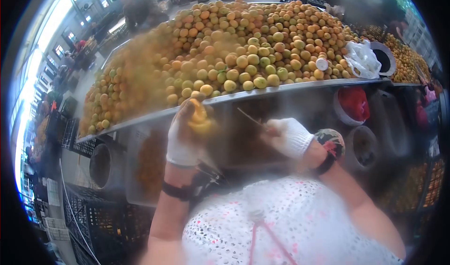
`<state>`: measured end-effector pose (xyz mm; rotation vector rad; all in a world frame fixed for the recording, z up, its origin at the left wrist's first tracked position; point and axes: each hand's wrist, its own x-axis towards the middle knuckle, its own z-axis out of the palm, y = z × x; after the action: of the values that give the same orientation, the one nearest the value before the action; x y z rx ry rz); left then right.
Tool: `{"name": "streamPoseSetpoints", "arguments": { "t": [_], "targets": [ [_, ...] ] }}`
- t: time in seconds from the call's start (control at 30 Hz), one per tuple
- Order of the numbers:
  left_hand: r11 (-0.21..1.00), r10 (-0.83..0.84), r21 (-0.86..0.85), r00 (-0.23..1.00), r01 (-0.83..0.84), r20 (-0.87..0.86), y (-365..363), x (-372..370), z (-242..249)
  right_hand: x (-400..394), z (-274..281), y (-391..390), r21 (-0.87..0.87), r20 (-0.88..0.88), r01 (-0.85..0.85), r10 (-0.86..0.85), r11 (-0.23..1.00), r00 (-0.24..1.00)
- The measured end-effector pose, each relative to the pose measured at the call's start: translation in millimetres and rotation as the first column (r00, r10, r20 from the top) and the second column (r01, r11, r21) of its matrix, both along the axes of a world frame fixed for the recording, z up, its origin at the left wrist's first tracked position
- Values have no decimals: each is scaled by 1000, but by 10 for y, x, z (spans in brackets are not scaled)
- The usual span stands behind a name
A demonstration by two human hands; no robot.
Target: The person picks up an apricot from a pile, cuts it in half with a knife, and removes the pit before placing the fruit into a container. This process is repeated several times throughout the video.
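Note:
My left hand (pixel 185 136), in a white glove with bare fingertips, is closed round a yellow-orange fruit (pixel 200 119) with a cut or opened surface, just below the metal table edge (pixel 243 92). To the right, my right hand (pixel 287 136), also gloved in white, grips a thin pointed tool (pixel 249 116) that points up and left toward the fruit without touching it. Beyond both hands, a large heap of orange and greenish fruits (pixel 248 44) lies on the table. Blur hides the fine detail of the fruit in my hand.
A white plastic bag (pixel 362 58) lies at the table's right, beside a round dark-mouthed container (pixel 383 58). Below are a red-lined bucket (pixel 352 105), another bucket (pixel 364 145) and a round container (pixel 100 165). Black crates (pixel 105 218) stand lower left. Other people are blurred in the background.

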<state>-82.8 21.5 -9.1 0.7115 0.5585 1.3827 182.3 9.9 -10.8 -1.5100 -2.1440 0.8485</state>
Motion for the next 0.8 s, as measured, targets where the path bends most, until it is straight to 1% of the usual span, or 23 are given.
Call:
{"name": "streamPoseSetpoints", "arguments": {
  "t": [0.03, 0.07, 0.13, 0.17, 0.2, 0.27, 0.3, 0.33, 0.37, 0.4, 0.43, 0.47, 0.53, 0.57, 0.6, 0.67, 0.73, 0.77, 0.8],
  "targets": [
    [995, 102, 32, 973, -97, -208, 66, -186, -102, -26, 6, 43, -67, -14, -19, 18, 998, 1000],
    [994, 107, 28, 972, -104, -209, 123, -383, -189, -39, -35, 98, -71, -14, -25, 24, 997, 1000],
    [989, 134, -13, 914, -150, -384, 208, -869, -405, -41, -147, 162, -51, 139, 0, 7, 999, 990],
    [946, 321, 168, 731, -277, -602, 307, -1214, -702, -45, -171, 185, -64, 185, -1, 13, 998, 983],
    [868, 492, 369, 468, -333, -734, 371, -1566, -932, -59, -173, 202, -68, 182, -4, 17, 998, 983],
    [879, 408, 222, 424, -423, -808, 359, -2101, -937, -77, -177, 243, -99, 268, 24, 3, 995, 963],
    [841, 382, 286, 129, -458, -915, 401, -2552, -1073, -44, -297, 283, -55, 254, -16, 29, 998, 967],
    [807, 312, 359, -178, -469, -933, 459, -2945, -1204, -30, -344, 315, -60, 252, -18, 32, 998, 967],
    [787, 168, 379, -423, -486, -890, 479, -3144, -1139, -23, -376, 357, -54, 258, -50, 62, 997, 964],
    [769, 4, 405, -630, -495, -777, 486, -3157, -953, -32, -403, 402, -47, 265, -81, 91, 996, 960],
    [697, 87, 444, -548, -563, -832, 533, -3101, -829, -57, -409, 439, -49, 264, -81, 91, 996, 960],
    [689, 227, 530, -546, -494, -806, 663, -3142, -760, -79, -391, 479, -78, 282, -76, 96, 994, 955],
    [682, 443, 605, -426, -411, -789, 1014, -2851, -545, -113, -400, 547, -105, 302, -71, 100, 992, 948],
    [687, 521, 625, -348, -371, -779, 1258, -2746, -557, -131, -416, 592, -137, 340, -45, 90, 990, 936],
    [685, 594, 650, -264, -330, -760, 1512, -2628, -560, -146, -448, 634, -165, 377, -17, 79, 986, 923],
    [744, 607, 639, -202, -197, -769, 1945, -2233, -455, -104, -546, 709, -130, 347, -39, 82, 991, 934],
    [829, 509, 538, -190, -156, -840, 2351, -1820, -339, -69, -503, 763, -69, 239, -109, 123, 992, 963],
    [809, 552, 584, -262, -63, -792, 2609, -1789, -419, -50, -512, 789, -28, 222, -140, 142, 990, 965],
    [784, 596, 620, -324, 36, -735, 2896, -1766, -565, -50, -503, 822, -22, 224, -132, 134, 991, 965]
  ]
}}
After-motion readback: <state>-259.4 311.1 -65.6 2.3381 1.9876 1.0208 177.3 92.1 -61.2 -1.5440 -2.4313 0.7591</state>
